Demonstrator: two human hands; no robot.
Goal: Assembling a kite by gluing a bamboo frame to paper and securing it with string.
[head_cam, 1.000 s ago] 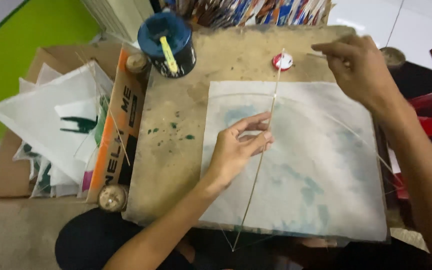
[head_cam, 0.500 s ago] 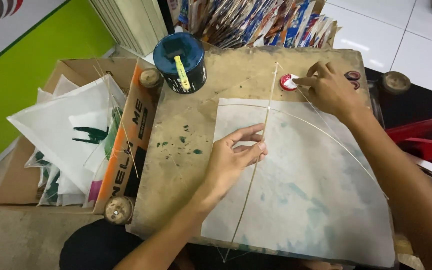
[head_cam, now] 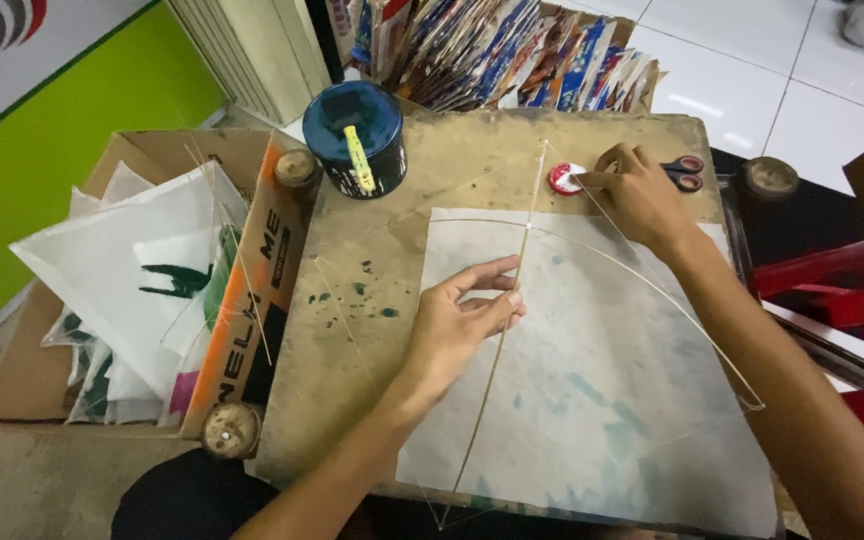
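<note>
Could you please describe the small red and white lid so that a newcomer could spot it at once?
Look to the far edge of the worn wooden table. The red and white lid lies there, left of the scissors, at the right hand's fingertips. It is the only small round red thing there.

Single view, head-worn camera, looking steeply down and forward over low wooden table (head_cam: 472, 165) from near edge. Close range: both forearms enter from 6 o'clock, left hand (head_cam: 462, 320) near centre, right hand (head_cam: 637, 195) toward 1 o'clock. Table fills middle; white paper sheet (head_cam: 592, 400) runs off at 5 o'clock. Cardboard box (head_cam: 242, 300) at 9 o'clock, green wall at 10 o'clock, white floor tiles at 1 o'clock. No second view, so no shared part.
</note>
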